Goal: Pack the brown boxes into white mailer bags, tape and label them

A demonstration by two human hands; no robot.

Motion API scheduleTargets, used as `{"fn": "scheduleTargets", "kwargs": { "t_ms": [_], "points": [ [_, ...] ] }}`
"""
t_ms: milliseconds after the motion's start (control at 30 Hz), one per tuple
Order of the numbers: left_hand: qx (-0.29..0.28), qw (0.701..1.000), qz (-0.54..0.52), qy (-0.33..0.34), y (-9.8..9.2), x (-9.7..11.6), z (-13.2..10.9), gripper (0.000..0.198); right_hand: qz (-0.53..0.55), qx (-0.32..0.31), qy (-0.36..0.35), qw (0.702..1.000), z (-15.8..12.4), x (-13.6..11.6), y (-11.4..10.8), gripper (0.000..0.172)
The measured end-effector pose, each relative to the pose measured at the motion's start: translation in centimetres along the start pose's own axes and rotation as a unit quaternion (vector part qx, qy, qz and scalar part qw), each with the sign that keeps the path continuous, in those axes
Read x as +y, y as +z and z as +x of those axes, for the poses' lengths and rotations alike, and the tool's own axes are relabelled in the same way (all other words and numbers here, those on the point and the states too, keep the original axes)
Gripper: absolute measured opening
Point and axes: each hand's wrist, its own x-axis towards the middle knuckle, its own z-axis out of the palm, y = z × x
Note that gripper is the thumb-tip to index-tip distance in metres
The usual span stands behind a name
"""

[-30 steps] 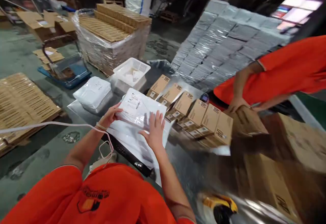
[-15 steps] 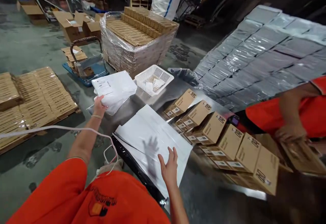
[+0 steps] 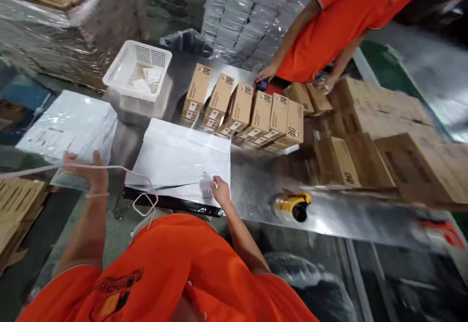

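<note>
My left hand rests with fingers spread on the near edge of a pile of filled white mailer bags at the left of the metal table. My right hand pinches the near edge of a stack of flat white mailer bags lying in front of me. Behind that stack stands a row of several small brown cartons with labels.
A white perforated basket holds slips at the back left. A yellow tape dispenser lies to my right. Larger cartons fill the right side. Another person in an orange shirt reaches to the cartons from across. A wrapped pallet stands behind.
My left hand has stayed at the filled bag pile at the left. My right hand went from flat over the empty bags to pinching their near edge. The view swung right and down.
</note>
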Motion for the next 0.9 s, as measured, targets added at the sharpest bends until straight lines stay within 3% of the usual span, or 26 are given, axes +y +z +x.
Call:
{"fn": "scheduleTargets", "kwargs": {
  "t_ms": [67,133,200,300,400,500,600,733,900],
  "points": [
    [-0.039,0.996,-0.002,0.085,3.1,2.1,-1.8,0.041,-0.006,-0.014,0.048,0.999,0.0,0.9,-0.3,0.024],
    [-0.166,0.966,0.006,0.2,6.6,4.4,-3.6,0.033,0.002,-0.009,0.07,0.997,0.6,1.7,-0.9,0.019],
    [-0.259,0.925,0.052,0.272,9.8,6.2,-5.0,0.037,0.009,0.01,0.083,0.996,1.7,2.8,-2.2,0.017],
    [-0.315,0.889,0.129,0.306,13.4,7.1,-6.4,0.052,0.016,0.053,0.094,0.994,4.4,5.1,-5.8,0.022],
    [-0.324,0.873,0.2,0.303,15.6,6.2,-7.6,0.065,0.023,0.101,0.102,0.989,7.4,8.3,-10.8,0.025],
    [-0.312,0.877,0.239,0.276,16.4,5.8,-8.7,0.066,0.03,0.126,0.096,0.987,10.0,11.4,-15.2,0.026],
    [-0.306,0.882,0.249,0.257,16.2,6.8,-10.1,0.066,0.039,0.113,0.071,0.99,12.0,13.0,-17.0,0.025],
    [-0.292,0.895,0.26,0.215,15.7,9.1,-11.0,0.067,0.052,0.053,0.019,0.997,13.7,12.1,-15.2,0.015],
    [-0.26,0.907,0.263,0.2,15.6,11.6,-11.5,0.069,0.086,-0.004,-0.005,0.996,12.9,9.6,-11.4,0.011]
  ]
}}
